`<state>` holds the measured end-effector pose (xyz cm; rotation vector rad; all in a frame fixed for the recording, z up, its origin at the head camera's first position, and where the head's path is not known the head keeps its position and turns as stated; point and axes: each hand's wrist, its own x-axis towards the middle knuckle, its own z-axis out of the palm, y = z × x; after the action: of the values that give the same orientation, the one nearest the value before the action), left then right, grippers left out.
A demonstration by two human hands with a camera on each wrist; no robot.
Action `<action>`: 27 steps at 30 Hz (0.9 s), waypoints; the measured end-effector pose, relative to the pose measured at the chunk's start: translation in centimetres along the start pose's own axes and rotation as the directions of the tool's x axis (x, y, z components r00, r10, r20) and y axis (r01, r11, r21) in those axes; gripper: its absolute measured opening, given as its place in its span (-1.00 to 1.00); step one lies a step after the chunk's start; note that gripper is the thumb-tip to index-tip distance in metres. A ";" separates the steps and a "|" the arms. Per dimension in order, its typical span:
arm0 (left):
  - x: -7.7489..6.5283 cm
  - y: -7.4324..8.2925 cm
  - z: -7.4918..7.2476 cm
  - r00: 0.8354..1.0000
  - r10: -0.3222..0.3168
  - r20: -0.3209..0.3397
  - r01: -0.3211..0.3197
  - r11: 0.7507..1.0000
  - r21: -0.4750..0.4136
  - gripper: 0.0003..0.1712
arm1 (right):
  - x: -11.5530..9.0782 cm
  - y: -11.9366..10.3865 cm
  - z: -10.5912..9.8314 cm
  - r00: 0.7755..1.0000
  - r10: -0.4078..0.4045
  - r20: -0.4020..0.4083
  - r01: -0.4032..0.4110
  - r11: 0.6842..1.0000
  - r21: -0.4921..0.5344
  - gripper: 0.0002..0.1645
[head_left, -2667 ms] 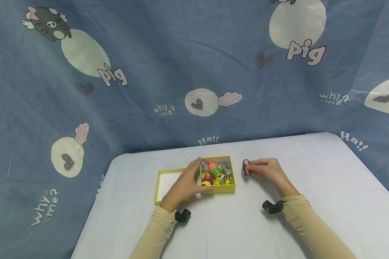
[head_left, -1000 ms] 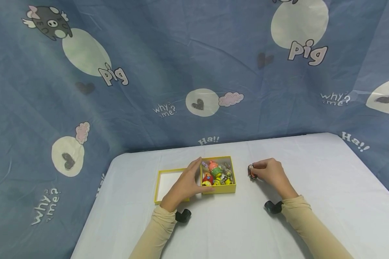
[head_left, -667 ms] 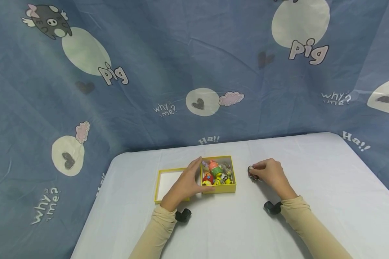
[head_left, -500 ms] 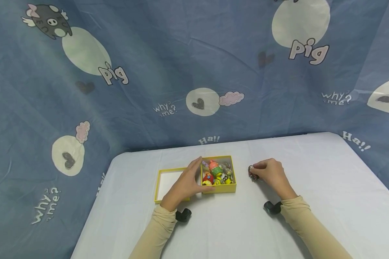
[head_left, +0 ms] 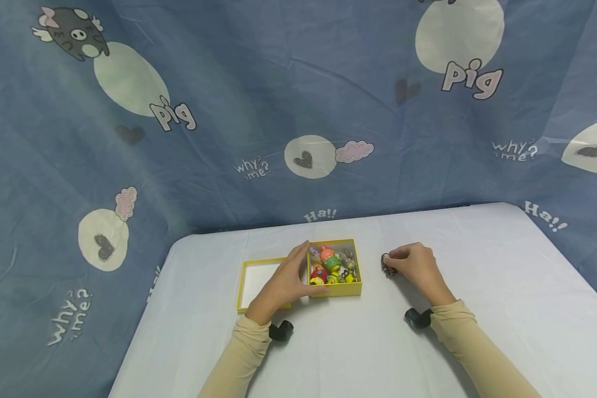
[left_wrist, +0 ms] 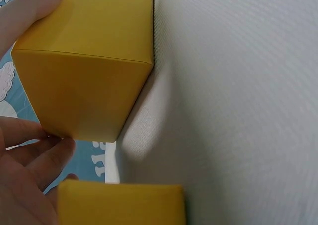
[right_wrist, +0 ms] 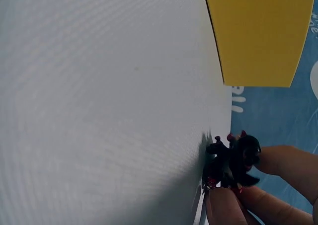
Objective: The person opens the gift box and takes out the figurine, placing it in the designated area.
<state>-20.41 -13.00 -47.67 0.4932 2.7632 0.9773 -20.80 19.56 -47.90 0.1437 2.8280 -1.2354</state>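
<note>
My left hand (head_left: 283, 283) grips the yellow box (head_left: 336, 290), thumb along the front wall and fingers at the back left corner. In the left wrist view, the fingertips (left_wrist: 55, 153) touch one edge of the box. Several small toy figurines (head_left: 331, 265) lie in the box, one with a pink top and green bottom, others red, yellow and grey. To the right of the box, my right hand (head_left: 417, 268) pinches a small dark-haired figurine (head_left: 388, 266) low at the tabletop. Dark with red bits in the right wrist view, this figurine (right_wrist: 237, 158) is partly hidden by fingers.
Left of the box, a yellow-edged lid (head_left: 258, 282) lies with its white inside up, partly under my left hand and wrist. White cloth covers the table (head_left: 348, 348). Behind it hangs a blue printed curtain (head_left: 219, 138). Each wrist carries a black camera (head_left: 419, 319).
Compared with the oldest frame, my right hand has brought the figurine slightly right and down, from upright to tilted. In the last half second little has changed. My left hand stays on the box.
</note>
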 end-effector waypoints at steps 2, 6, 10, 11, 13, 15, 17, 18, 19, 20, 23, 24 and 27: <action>0.0 0.0 0.0 1.000 -0.001 -0.002 0.001 1.000 -0.001 0.47 | 0.0 -0.1 0.0 1.000 0.002 0.001 -0.002 1.000 0.001 -0.63; -0.1 0.0 -0.1 1.000 -0.004 -0.004 0.004 1.000 -0.005 0.48 | -0.1 -0.2 0.0 1.000 0.004 0.001 -0.004 1.000 -0.004 -0.61; -0.1 0.0 -0.1 1.000 -0.006 0.001 0.006 1.000 0.002 0.48 | -0.1 -0.3 -0.1 1.000 0.008 0.010 -0.008 1.000 -0.011 -0.58; -0.1 0.1 -0.1 1.000 -0.003 0.001 0.003 1.000 0.003 0.48 | -0.1 -0.3 -0.2 1.000 0.010 0.011 -0.010 1.000 -0.009 -0.56; -0.1 0.1 -0.1 1.000 -0.002 0.000 0.002 1.000 0.004 0.48 | -0.1 -0.3 -0.4 1.000 0.006 0.006 -0.005 1.000 -0.015 -0.53; -0.1 0.2 -0.1 1.000 0.003 0.000 -0.003 1.000 0.006 0.47 | -0.2 -0.4 -0.6 1.000 -0.018 -0.018 0.017 1.000 -0.026 -0.51; -0.1 0.1 -0.1 1.000 0.006 0.000 -0.006 1.000 0.012 0.47 | -0.2 -0.5 -0.7 0.997 -0.060 -0.052 0.058 0.998 -0.033 -0.50; -0.1 0.1 0.0 1.000 0.006 0.001 -0.006 1.000 0.014 0.47 | -0.2 -0.5 -0.8 0.994 -0.088 -0.072 0.085 0.996 -0.040 -0.51; -0.1 0.1 0.0 1.000 0.006 0.003 -0.006 1.000 0.015 0.46 | -0.2 -0.6 -0.9 0.988 -0.122 -0.090 0.118 0.992 -0.044 -0.51; -0.1 0.1 0.0 1.000 0.005 0.004 -0.005 1.000 0.015 0.46 | -0.2 -0.7 -0.9 0.983 -0.152 -0.105 0.149 0.988 -0.037 -0.52; -0.1 0.1 0.0 1.000 0.000 0.002 0.000 1.000 0.008 0.46 | -0.1 -1.1 -0.8 0.961 -0.242 -0.137 0.242 0.970 -0.015 -0.56; -0.1 0.1 0.0 1.000 -0.002 0.003 0.002 1.000 0.006 0.46 | 0.0 -1.3 -0.7 0.953 -0.265 -0.145 0.267 0.964 -0.004 -0.58; -0.1 0.0 -0.1 1.000 -0.006 0.000 0.006 1.000 0.000 0.46 | 0.0 -1.9 -0.4 0.932 -0.335 -0.142 0.342 0.939 0.029 -0.62</action>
<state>-20.35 -13.03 -47.59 0.4853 2.7626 0.9759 -21.04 18.63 -46.26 -0.2836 3.0302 -1.4112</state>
